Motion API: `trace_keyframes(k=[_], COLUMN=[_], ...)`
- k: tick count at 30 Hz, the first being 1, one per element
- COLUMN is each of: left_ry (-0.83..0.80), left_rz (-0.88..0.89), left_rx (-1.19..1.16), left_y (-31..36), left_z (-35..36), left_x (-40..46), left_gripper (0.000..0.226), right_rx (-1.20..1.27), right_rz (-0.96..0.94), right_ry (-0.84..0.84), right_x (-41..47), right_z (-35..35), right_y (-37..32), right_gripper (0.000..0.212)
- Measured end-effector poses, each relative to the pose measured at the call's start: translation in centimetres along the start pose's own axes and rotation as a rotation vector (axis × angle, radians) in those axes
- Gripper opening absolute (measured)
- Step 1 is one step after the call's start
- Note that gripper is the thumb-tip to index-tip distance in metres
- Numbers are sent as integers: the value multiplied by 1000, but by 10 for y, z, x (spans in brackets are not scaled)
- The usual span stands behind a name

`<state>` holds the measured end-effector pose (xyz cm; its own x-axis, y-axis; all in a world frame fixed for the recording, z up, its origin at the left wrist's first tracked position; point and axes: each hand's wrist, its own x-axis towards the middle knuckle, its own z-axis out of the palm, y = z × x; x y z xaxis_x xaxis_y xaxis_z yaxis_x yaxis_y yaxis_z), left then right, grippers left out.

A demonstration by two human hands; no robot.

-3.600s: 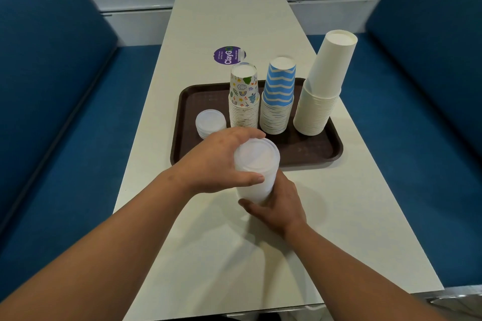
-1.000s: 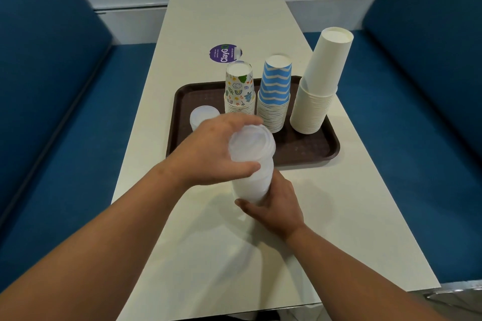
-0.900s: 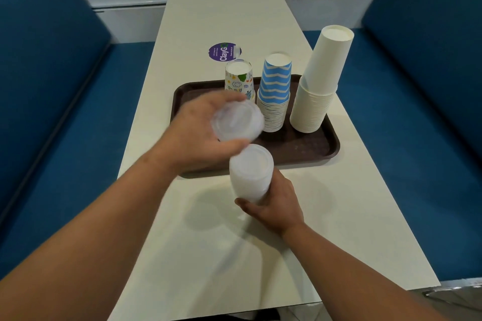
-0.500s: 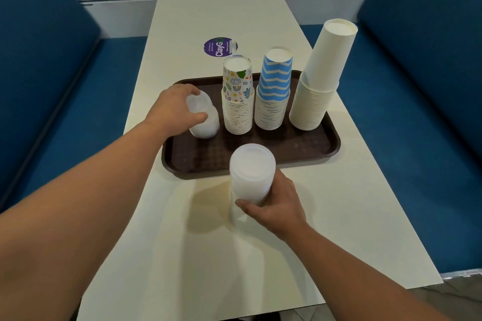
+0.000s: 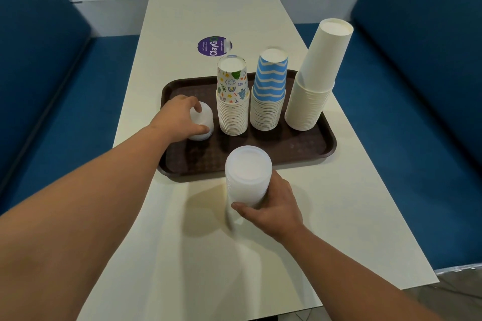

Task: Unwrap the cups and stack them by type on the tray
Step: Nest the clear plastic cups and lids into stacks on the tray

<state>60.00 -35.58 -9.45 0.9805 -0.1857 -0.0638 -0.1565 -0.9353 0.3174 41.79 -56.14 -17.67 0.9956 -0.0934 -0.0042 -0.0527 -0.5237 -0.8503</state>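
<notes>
Cream-coloured laminate covers a long narrow desk (image 5: 260, 255) that runs away from the viewer between 2 blue padded benches (image 5: 417, 86). The near half of the desk is bare surface, as is the far end beyond a round purple sticker (image 5: 214, 45). A dark brown plastic tray (image 5: 300, 148) lies across the middle, its right rim close to the desk's right edge and its left rim near the left edge. The tray's front strip is bare.

The tray holds 4 upside-down stacks in a row. From the left: a short stack of translucent plastic cups (image 5: 204, 122), a stack of paper cups printed with small drawings (image 5: 233, 101), a blue-and-white zigzag stack (image 5: 268, 96), and a taller plain white stack (image 5: 315, 81) leaning right at the back right corner.

The left hand (image 5: 180, 118) curls around the short plastic stack, thumb and fingers gripping its sides. The right hand (image 5: 273, 206) grips the lower part of a taller stack of translucent cups (image 5: 247, 177) standing on the desk just in front of the tray's front rim.
</notes>
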Motion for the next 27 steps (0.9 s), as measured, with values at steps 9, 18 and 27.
trace_keyframes(k=[9,18,27], left_ry=[-59,16,-181], left_rz=[-30,345,380], left_rx=[18,-395,-94], left_y=[5,66,84], left_z=[-14,-36,-22], left_x=[-8,-116,-124], left_gripper=[68,43,81], right_rx=[9,-55,-85], right_rz=[9,-6,35], right_ry=[4,-20,-57], right_x=[-1,0,-1], right_z=[-2,-5,-8], right_y=[-2,-5,-10], right_gripper=[86,85,88])
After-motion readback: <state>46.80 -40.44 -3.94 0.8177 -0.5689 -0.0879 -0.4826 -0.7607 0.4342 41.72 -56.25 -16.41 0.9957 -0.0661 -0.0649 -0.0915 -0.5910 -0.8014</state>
